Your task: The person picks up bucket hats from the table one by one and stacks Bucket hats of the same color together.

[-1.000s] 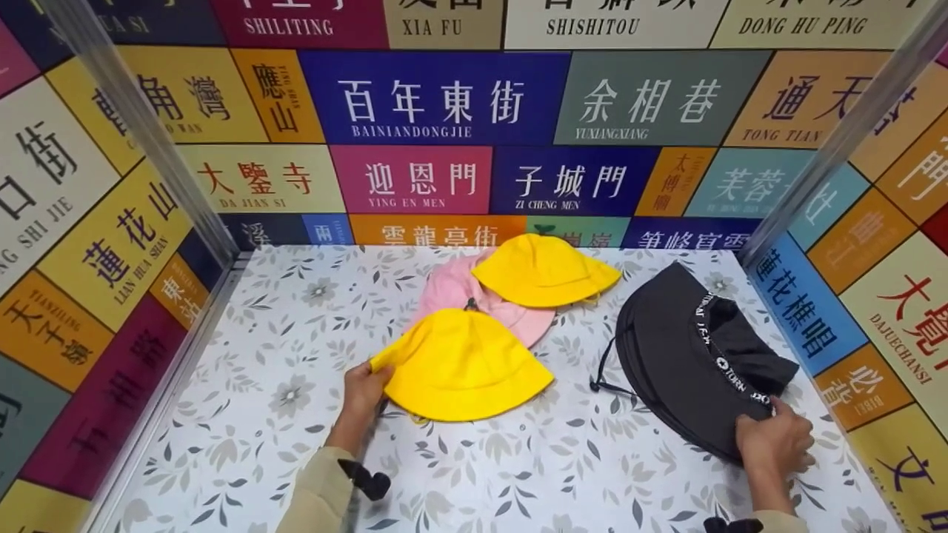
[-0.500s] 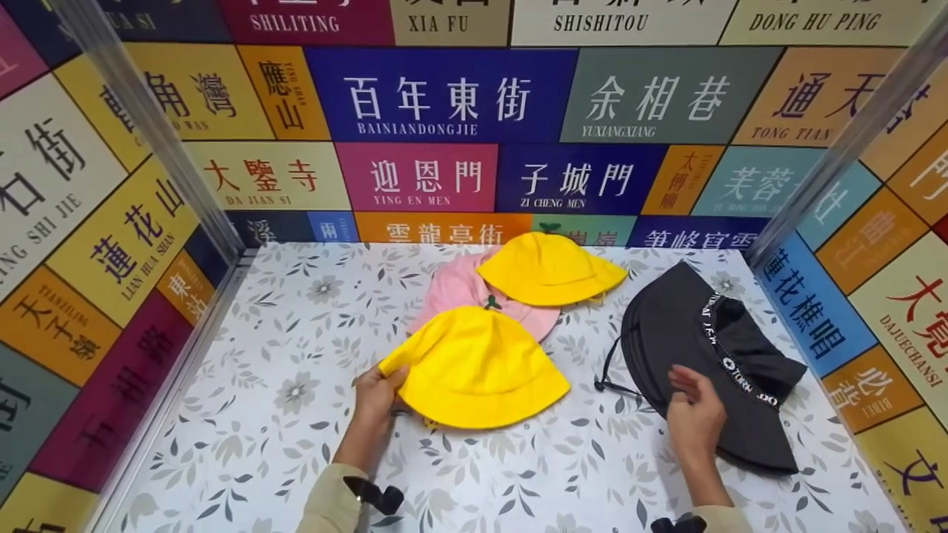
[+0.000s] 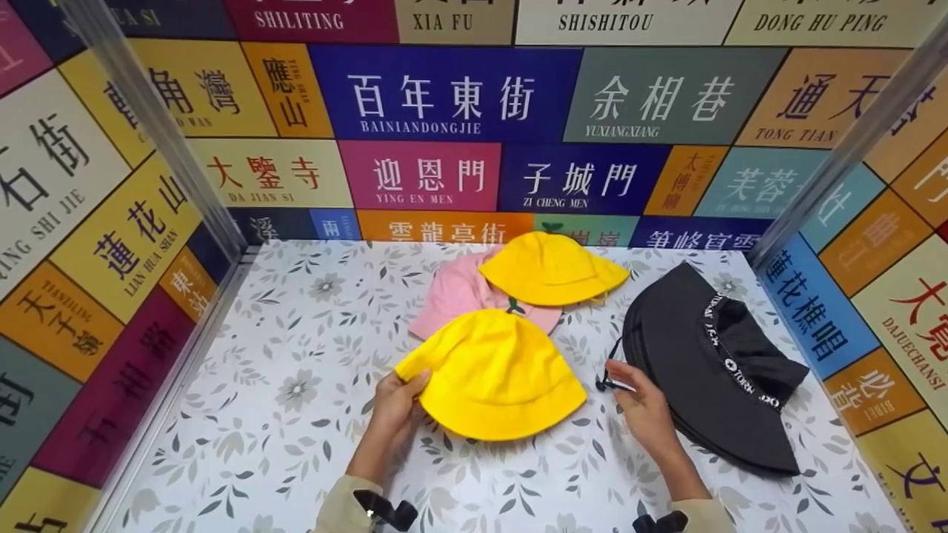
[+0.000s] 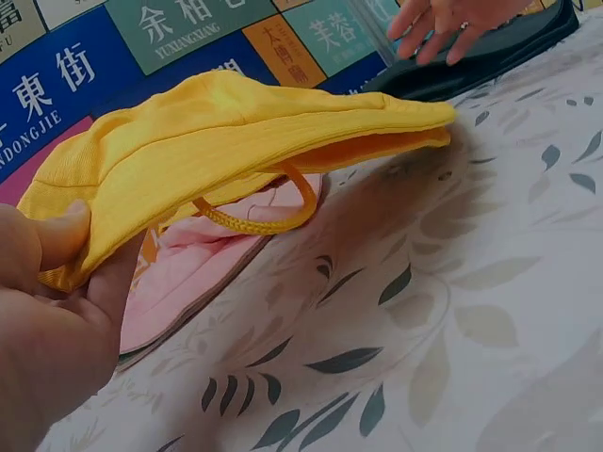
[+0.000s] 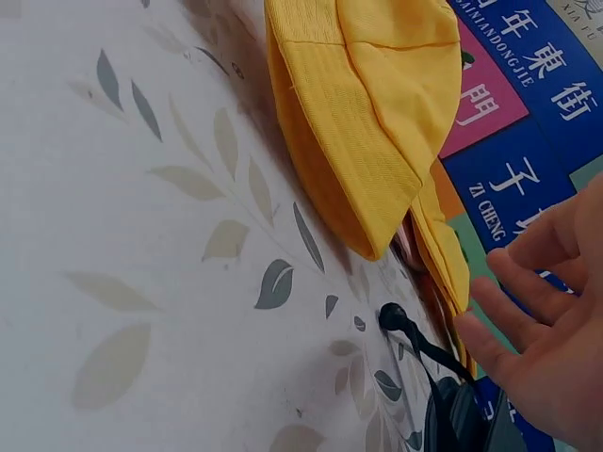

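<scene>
- Yellow bucket hat (image 3: 511, 381), the one in front, sits at the centre of the head view; its crown is upward, its brim slopes down towards the lower right, and a small green sprout ornament (image 3: 513, 305) stands at its top.
- The person's left grip (image 3: 400, 396) pinches the brim at the hat's left end, thumb above and fingers below; in the left wrist view the brim is held up over the bench (image 3: 244, 355), and a braided yellow cord (image 4: 250, 226) loops beneath it.
- The person's right grip (image 3: 644, 407), right of centre and low in the head view, holds nothing that can be seen; its fingers are relaxed and spread, near the toggle (image 5: 391, 316) of the black hat's cord; the right wrist view shows a gap between them.
- Behind the held hat, at upper centre, a pink hat (image 3: 455, 292) lies partly covered, with a rear yellow hat (image 3: 552, 270) resting over its right side; the black hat (image 3: 681, 363), folded flat with a white-lettered band (image 3: 733, 366), lies at the right of the frame.
- Step in hand, as I judge it: the front yellow hat is being handled one-sidedly by its brim, the other hand free beside it; the next move seems to call for the right grip to reach left to the brim's free end, clear of the black cord, so that both sides are supported.
</scene>
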`<state>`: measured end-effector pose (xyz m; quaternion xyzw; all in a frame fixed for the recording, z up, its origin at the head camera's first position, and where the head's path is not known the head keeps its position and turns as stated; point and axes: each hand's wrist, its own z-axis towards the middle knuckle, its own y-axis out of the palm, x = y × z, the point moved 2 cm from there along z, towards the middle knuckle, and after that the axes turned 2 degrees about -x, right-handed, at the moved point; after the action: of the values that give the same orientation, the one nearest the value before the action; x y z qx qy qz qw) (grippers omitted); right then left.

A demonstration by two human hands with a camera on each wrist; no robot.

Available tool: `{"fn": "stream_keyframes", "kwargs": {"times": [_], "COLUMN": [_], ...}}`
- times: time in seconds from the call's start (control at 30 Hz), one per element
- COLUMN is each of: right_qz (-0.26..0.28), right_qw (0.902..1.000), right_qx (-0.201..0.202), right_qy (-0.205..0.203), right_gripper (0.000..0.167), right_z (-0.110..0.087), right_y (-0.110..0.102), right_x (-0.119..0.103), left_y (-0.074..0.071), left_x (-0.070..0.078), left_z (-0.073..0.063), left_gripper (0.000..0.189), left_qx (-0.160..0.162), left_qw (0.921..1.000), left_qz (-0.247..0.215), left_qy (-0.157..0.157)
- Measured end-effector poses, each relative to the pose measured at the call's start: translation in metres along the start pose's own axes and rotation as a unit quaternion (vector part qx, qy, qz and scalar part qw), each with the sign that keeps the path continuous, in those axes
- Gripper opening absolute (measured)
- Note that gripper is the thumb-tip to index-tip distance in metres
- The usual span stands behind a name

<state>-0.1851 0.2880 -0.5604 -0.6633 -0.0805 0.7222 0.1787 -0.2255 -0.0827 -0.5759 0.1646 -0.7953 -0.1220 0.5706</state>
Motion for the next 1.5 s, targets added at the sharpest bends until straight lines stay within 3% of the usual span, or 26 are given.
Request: {"fn": "stream_keyframes", "kwargs": {"times": [0.2, 0.4, 0.53, 0.73, 0.9, 1.03, 1.1, 1.2, 1.3, 1.4, 1.5], "right_qz": [0.005, 0.014, 0.033, 0.076, 0.100, 0.129, 0.135, 0.119, 0.087, 0.059, 0.044], "right_qw": [0.9959, 0.9819, 0.9754, 0.9654, 0.9641, 0.9625, 0.9640, 0.9721, 0.9801, 0.9855, 0.9877], "right_qx": [-0.090, -0.182, -0.205, -0.241, -0.237, -0.229, -0.220, -0.195, -0.173, -0.154, -0.147], "right_qy": [0.013, 0.052, 0.073, 0.063, 0.067, 0.068, 0.065, 0.052, 0.043, 0.039, 0.030], "right_gripper": [0.055, 0.067, 0.071, 0.071, 0.062, 0.057, 0.055, 0.049, 0.043, 0.038, 0.034], "right_z": [0.011, 0.020, 0.022, 0.021, 0.020, 0.020, 0.020, 0.020, 0.019, 0.019, 0.018], "right_y": [0.015, 0.029, 0.033, 0.035, 0.035, 0.035, 0.036, 0.037, 0.039, 0.040, 0.040], "right_x": [-0.003, -0.003, 0.000, 0.003, -0.001, 0.000, 0.001, 0.002, 0.003, 0.003, 0.002], "left_y": [0.014, 0.027, 0.029, 0.024, 0.017, 0.006, 0.002, -0.004, -0.011, -0.017, -0.021], "left_x": [0.002, 0.003, 0.003, 0.005, 0.011, 0.021, 0.025, 0.027, 0.027, 0.027, 0.030], "left_z": [-0.011, -0.022, -0.023, -0.021, -0.024, -0.027, -0.026, -0.023, -0.021, -0.021, -0.021], "left_gripper": [0.039, 0.038, 0.041, 0.047, 0.056, 0.057, 0.053, 0.043, 0.026, 0.032, 0.050], "left_qx": [-0.034, -0.072, -0.071, -0.035, -0.022, -0.059, -0.089, -0.117, -0.121, -0.127, -0.142], "left_qw": [0.9992, 0.9968, 0.9961, 0.9977, 0.9982, 0.9970, 0.9938, 0.9896, 0.9895, 0.9906, 0.9887], "left_qz": [0.009, -0.002, -0.031, -0.019, 0.034, 0.007, -0.028, -0.060, -0.072, -0.050, 0.033], "left_qy": [0.021, 0.036, 0.042, 0.055, 0.045, 0.050, 0.060, 0.058, 0.031, -0.006, -0.033]}}
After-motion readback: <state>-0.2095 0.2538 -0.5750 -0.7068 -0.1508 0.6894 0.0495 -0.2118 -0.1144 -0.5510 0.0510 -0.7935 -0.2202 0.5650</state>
